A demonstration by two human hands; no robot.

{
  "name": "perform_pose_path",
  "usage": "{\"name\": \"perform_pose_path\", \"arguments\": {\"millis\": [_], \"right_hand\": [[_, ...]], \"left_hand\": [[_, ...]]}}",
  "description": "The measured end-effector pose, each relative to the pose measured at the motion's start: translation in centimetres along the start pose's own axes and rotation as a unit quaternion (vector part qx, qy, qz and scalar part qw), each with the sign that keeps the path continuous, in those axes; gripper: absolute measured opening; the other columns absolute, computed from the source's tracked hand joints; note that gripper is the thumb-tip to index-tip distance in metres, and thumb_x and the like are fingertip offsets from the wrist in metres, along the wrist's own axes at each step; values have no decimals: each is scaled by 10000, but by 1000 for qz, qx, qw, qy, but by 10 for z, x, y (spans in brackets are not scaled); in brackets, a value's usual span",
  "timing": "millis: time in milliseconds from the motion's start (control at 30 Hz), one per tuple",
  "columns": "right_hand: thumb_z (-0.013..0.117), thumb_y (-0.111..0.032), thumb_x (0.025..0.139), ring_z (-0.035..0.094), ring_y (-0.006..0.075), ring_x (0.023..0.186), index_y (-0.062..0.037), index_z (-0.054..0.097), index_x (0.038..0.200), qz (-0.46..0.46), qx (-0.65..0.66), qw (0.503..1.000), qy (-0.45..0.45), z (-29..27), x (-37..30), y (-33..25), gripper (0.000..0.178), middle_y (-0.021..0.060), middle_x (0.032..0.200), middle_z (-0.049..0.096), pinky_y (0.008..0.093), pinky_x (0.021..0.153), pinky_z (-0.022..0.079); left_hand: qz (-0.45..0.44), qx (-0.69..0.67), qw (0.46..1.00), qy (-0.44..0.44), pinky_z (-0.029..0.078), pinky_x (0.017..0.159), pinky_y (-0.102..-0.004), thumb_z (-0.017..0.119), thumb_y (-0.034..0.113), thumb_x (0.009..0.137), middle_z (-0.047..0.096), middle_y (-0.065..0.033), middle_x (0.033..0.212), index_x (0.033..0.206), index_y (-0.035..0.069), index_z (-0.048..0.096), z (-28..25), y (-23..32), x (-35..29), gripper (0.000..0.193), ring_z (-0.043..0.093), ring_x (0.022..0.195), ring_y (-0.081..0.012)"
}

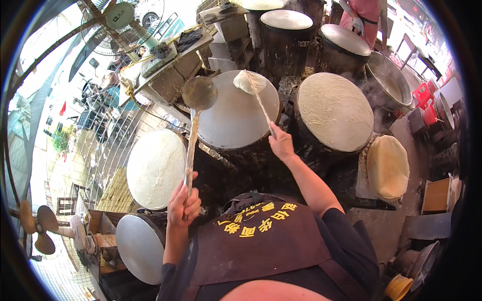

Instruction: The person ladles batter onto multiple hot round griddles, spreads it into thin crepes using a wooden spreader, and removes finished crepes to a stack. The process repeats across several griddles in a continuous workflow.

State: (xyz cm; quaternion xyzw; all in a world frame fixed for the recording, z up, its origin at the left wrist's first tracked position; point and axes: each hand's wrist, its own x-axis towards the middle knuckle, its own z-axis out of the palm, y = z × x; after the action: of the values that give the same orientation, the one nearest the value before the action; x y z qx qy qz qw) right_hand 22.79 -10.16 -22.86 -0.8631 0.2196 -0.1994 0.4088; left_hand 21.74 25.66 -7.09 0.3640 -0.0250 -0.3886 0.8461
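Observation:
My left hand (184, 203) is closed round the long handle of a metal ladle (200, 93). The ladle's round bowl is raised over the left edge of a bare grey round griddle (231, 118). With my right hand (281, 142) I grip a thin stick that ends in a whitish, cloth-like mop head (249, 82). That head is over the griddle's far right part; whether it touches the surface I cannot tell. A pale batter sheet (156, 168) covers the griddle at near left. Another pale, bubbled sheet (335, 111) covers the griddle on the right.
A bare griddle (141, 249) stands at lower left. At right lies a folded yellowish sheet (387, 167), with a steaming pot (389, 80) beyond. Further griddles (286, 20) stand at the back, where a person in pink (364, 20) works. Fans (119, 16) and wire fencing line the left.

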Motion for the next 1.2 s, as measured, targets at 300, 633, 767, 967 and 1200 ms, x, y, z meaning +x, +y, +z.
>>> {"name": "perform_pose_path", "arguments": {"millis": [300,633,767,967,1200], "right_hand": [[625,-98,766,613,391,950,-85,536,1268,25,-43,999,-3,32,27,-25,510,237,1023,633,429,831,495],[578,-107,777,612,384,981,-159,518,1299,32,-103,994,-10,36,52,-40,527,207,1079,638,452,872,489],[585,-109,774,613,387,971,-171,526,1290,10,-119,991,-60,63,57,-46,523,204,1079,638,450,860,495],[596,-101,776,614,385,966,-158,529,1300,-2,-93,996,-9,17,85,-16,531,214,1069,636,425,848,500],[541,-101,790,624,400,930,-206,535,1280,-45,-107,984,-132,53,75,-49,501,211,1008,651,470,830,504]], "left_hand": [[60,-133,989,-8,290,317,-176,484,252,992,347,13,629,1410,57,291,3,7,-74,499,312,408,-33],[106,-93,989,-48,329,323,-201,539,275,968,381,-18,673,1413,101,285,-23,9,-97,541,345,450,-75],[96,-80,991,-41,318,318,-203,546,285,964,367,-5,653,1403,99,300,-26,8,-93,537,317,432,-65],[98,-79,992,-30,294,314,-194,553,289,960,352,3,639,1396,112,318,-28,4,-94,526,294,420,-54],[110,-100,989,-20,282,317,-194,532,266,972,344,5,634,1397,109,316,-6,-5,-78,502,282,413,-49]]}}
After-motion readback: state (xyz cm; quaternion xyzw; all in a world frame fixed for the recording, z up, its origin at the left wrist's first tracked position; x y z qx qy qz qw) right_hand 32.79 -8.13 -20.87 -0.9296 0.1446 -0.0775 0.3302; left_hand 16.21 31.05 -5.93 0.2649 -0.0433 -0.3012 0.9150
